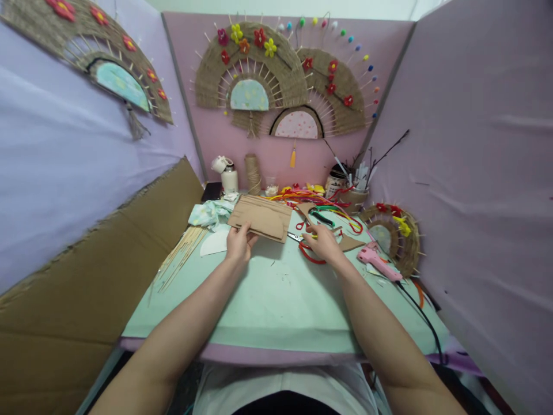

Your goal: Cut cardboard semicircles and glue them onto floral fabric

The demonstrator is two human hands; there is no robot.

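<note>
My left hand [240, 245] grips a rectangular piece of brown corrugated cardboard [261, 218] by its near edge, thumb on top, tilted just above the table. Over to the right, my right hand [323, 243] is low over a pair of red-handled scissors [311, 255], whose blades point left. Its fingers are bent together near a thin yellow-green thing, and what they hold is partly hidden. Beyond that hand lie green-handled pliers [322, 218] and cardboard scraps [351, 242]. A white half-round piece [214, 242] lies beside the left hand.
Thin wooden sticks [184, 253] and patterned cloth [211, 213] lie left. A corded pink glue gun [379, 264] and a woven fan [395, 236] are right. Behind stand a twine spool [252, 173] and a bottle [230, 178]. A cardboard panel [112, 253] walls the left side.
</note>
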